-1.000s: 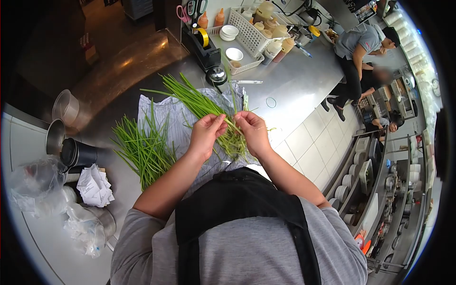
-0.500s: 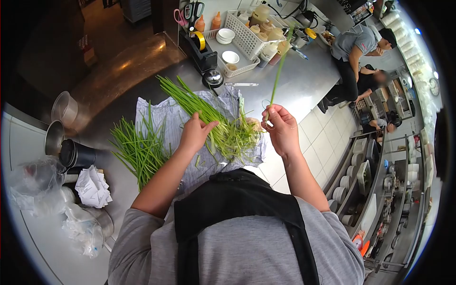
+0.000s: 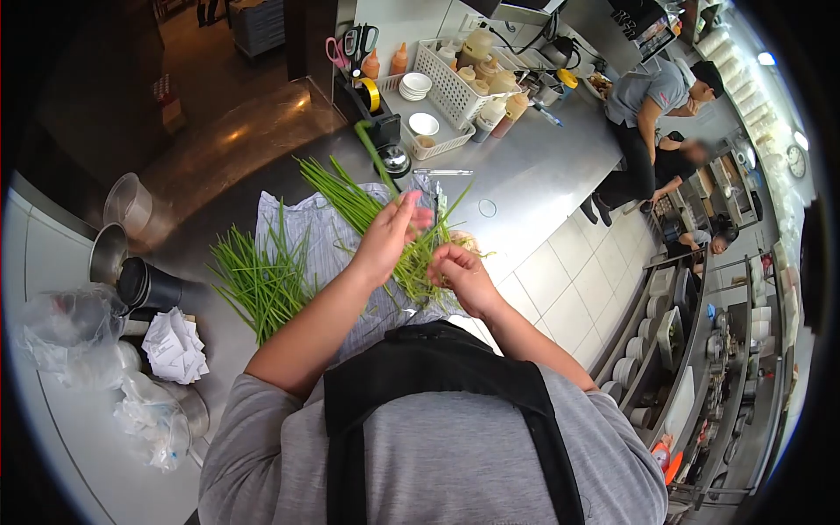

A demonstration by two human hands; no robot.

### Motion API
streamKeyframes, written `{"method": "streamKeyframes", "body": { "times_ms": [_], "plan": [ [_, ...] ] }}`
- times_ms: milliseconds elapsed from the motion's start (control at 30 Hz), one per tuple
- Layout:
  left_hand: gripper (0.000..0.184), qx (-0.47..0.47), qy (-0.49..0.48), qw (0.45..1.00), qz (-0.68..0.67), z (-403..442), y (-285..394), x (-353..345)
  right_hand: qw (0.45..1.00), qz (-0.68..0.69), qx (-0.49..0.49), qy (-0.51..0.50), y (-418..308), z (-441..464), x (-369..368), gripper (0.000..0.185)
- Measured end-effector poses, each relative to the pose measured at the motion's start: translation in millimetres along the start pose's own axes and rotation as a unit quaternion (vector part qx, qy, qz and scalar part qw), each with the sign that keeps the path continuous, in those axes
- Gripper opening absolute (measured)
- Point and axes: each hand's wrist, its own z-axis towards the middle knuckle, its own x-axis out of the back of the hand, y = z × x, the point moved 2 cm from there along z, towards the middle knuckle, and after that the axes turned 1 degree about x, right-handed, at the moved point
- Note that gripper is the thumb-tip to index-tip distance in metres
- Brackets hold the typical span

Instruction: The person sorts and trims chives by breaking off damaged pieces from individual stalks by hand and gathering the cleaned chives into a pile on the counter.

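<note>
Left hand (image 3: 389, 238): fingers extending, a lone stalk (image 3: 374, 156) rising beside them; cannot tell whether gripping. Right hand (image 3: 460, 276): fingers curling near pale trimmings (image 3: 415, 264); hold unclear. Green bunch (image 3: 343, 194): lying on cloth (image 3: 331, 229), crossing its far edge. Green pile (image 3: 261, 278): spilling over cloth's left edge. Counter (image 3: 547, 175): running open rightward, bearing one thin ring (image 3: 487, 208).
</note>
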Motion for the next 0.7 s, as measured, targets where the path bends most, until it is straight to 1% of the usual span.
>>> {"method": "streamKeyframes", "body": {
  "times_ms": [33, 67, 100, 133, 167, 200, 233, 267, 300, 333, 367, 400, 433, 467, 500, 533, 600, 633, 667, 700],
  "plan": [
    [0.039, 0.039, -0.041, 0.987, -0.151, 1, -6, -2, 0.999, 0.029, -0.036, 0.017, 5, -1, -3, 0.004],
    [0.035, 0.077, -0.082, 0.948, -0.299, 2, -10, -5, 0.995, 0.057, -0.073, 0.035, 9, -2, -4, 0.003],
    [0.031, 0.106, -0.036, 0.947, -0.301, -5, 8, -12, 0.982, 0.142, -0.111, 0.048, 12, 0, -3, 0.003],
    [0.031, 0.103, -0.038, 0.948, -0.300, -6, 9, -12, 0.983, 0.141, -0.108, 0.047, 14, 2, 0, 0.003],
    [0.030, 0.100, -0.043, 0.950, -0.293, -6, 9, -12, 0.961, 0.230, -0.107, 0.111, 16, 4, 7, 0.003],
    [0.029, 0.097, -0.047, 0.952, -0.286, -7, 9, -11, 0.927, 0.317, -0.105, 0.174, 16, 5, 12, 0.003],
    [0.029, 0.096, -0.050, 0.953, -0.284, -8, 10, -10, 0.927, 0.304, -0.095, 0.198, 11, 7, 21, 0.003],
    [0.029, 0.103, -0.077, 0.960, -0.250, -11, 11, -9, 0.927, 0.306, -0.092, 0.198, 5, 10, 29, 0.003],
    [0.028, 0.113, -0.105, 0.964, -0.215, -14, 12, -9, 0.966, 0.175, -0.004, 0.190, -5, 13, 38, 0.006],
    [0.028, 0.116, -0.108, 0.964, -0.212, -18, 15, -9, 0.979, 0.040, 0.083, 0.180, -19, 15, 38, 0.009],
    [0.028, 0.136, -0.118, 0.968, -0.173, -22, 19, -10, 0.965, -0.091, 0.162, 0.183, -33, 16, 37, 0.016],
    [0.027, 0.156, -0.130, 0.970, -0.132, -27, 20, -12, 0.929, -0.221, 0.234, 0.185, -58, 13, 25, 0.024],
    [0.027, 0.162, -0.138, 0.969, -0.128, -31, 19, -13, 0.928, -0.217, 0.233, 0.195, -75, 12, 18, 0.024],
    [0.028, 0.160, -0.153, 0.970, -0.097, -35, 18, -14, 0.842, -0.390, 0.336, 0.161, -95, 10, 7, 0.031],
    [0.029, 0.156, -0.166, 0.971, -0.066, -37, 19, -14, 0.715, -0.545, 0.422, 0.118, -108, 10, -2, 0.038],
    [0.029, 0.156, -0.169, 0.971, -0.063, -40, 20, -15, 0.714, -0.544, 0.423, 0.122, -115, 13, -3, 0.038],
    [0.030, 0.129, -0.178, 0.975, -0.020, -47, 22, -15, 0.573, -0.687, 0.431, 0.117, -121, 20, -11, 0.045],
    [0.030, 0.125, -0.173, 0.977, -0.011, -50, 23, -13, 0.564, -0.711, 0.409, 0.098, -122, 23, -7, 0.041],
    [0.030, 0.126, -0.163, 0.978, -0.012, -51, 21, -7, 0.566, -0.708, 0.412, 0.090, -122, 22, -4, 0.041],
    [0.030, 0.086, -0.164, 0.982, 0.041, -53, 17, 1, 0.558, -0.717, 0.412, 0.069, -120, 21, -3, 0.039]
  ]
}}
